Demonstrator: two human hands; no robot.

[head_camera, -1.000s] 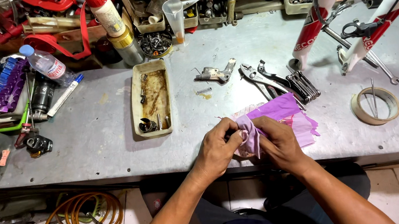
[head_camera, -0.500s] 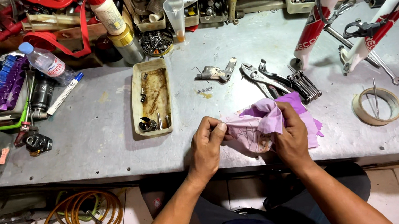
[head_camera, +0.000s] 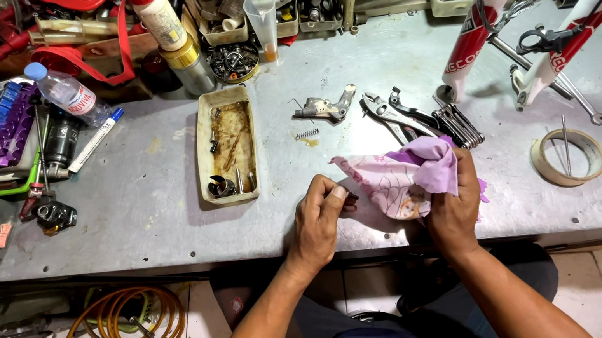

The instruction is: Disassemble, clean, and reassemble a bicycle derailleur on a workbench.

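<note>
Gripping: right hand closed on purple rag, bunched at near edge of metal workbench.
Left hand: just left of rag, fingertips pinched on a small dark part; too small to tell what it is.
Hands: apart, rag corner spread between them.
Behind rag: pliers, folding hex key set, silver brake lever, small spring.
Left of hands: beige tray with rusty small parts.
Right: tape roll, white-red bike fork.
Far left: water bottle, tool clutter.
Floor: orange hose coil.
</note>
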